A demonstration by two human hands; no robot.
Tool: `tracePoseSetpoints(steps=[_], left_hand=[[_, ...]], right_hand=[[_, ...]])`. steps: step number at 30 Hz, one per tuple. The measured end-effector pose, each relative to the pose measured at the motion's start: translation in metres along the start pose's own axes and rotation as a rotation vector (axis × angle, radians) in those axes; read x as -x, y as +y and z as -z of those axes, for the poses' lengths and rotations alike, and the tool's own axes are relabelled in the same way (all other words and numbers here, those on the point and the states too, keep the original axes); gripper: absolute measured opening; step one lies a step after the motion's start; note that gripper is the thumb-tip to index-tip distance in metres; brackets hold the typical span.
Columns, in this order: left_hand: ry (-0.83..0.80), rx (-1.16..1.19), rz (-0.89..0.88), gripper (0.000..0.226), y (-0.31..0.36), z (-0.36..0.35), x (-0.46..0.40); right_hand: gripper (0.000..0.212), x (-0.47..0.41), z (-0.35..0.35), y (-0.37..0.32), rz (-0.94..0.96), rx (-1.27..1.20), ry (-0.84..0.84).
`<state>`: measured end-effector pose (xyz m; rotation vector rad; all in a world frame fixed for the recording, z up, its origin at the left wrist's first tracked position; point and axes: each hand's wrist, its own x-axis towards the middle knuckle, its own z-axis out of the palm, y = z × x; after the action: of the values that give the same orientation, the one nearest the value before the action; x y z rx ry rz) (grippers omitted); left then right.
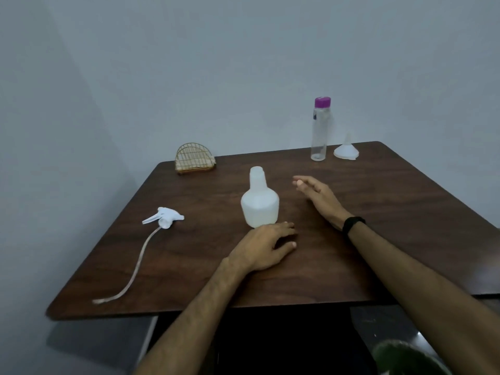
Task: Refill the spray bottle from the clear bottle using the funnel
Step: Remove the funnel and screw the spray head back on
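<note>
Spray bottle (259, 203) is standing upright near the middle of the dark wood table (392, 212), long axis vertical, open neck pointing straight up with no top on it. The trigger head (164, 217) is lying on its side over at about 9 o'clock from the bottle, well apart, with its dip tube (135, 269) trailing toward the near left corner. The clear bottle (320, 129) with the purple cap is upright at roughly 1 o'clock, near the far edge, and the white funnel (346, 150) sits just beside it, wide mouth down, spout up. The left hand (266, 246) rests on the table right at the bottle's base, at 6 o'clock, fingers loosely spread, gripping nothing. The right hand (318, 197) hovers at 3 o'clock from the bottle, fingers straight and relaxed, also holding nothing; there's a black band (353, 224) on that wrist. A gold wire holder (195, 158) sits at 11 o'clock by the far edge.
</note>
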<state>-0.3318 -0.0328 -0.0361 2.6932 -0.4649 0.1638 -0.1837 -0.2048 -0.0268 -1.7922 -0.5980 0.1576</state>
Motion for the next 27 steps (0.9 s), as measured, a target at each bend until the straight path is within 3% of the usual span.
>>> tracePoseSetpoints(steps=[6,10,13,15,19,23,27], left_hand=[[0.362,-0.161,0.113,0.021,-0.025,0.040,0.052],[0.681,-0.210,0.561,0.032,-0.056,0.077,0.058],[0.537,-0.321,0.934,0.053,-0.086,0.106,0.062],[0.432,-0.355,1.076,0.064,-0.104,0.117,0.067],[0.413,-0.209,1.165,0.072,-0.129,0.115,0.071],[0.397,0.005,1.204,0.059,-0.136,0.109,0.071],[0.359,0.061,1.209,0.054,-0.138,0.105,0.067]], right_hand=[[0.072,0.009,-0.051,-0.019,0.084,-0.135,-0.151],[0.071,0.007,-0.066,-0.019,0.131,-0.139,-0.141],[0.070,0.004,-0.070,-0.015,0.143,-0.088,-0.114],[0.073,0.003,-0.070,-0.013,0.144,-0.079,-0.102],[0.076,0.004,-0.070,-0.012,0.148,-0.104,-0.103],[0.066,0.009,-0.070,-0.014,0.135,-0.123,-0.110],[0.074,0.008,-0.070,-0.012,0.123,-0.118,-0.105]])
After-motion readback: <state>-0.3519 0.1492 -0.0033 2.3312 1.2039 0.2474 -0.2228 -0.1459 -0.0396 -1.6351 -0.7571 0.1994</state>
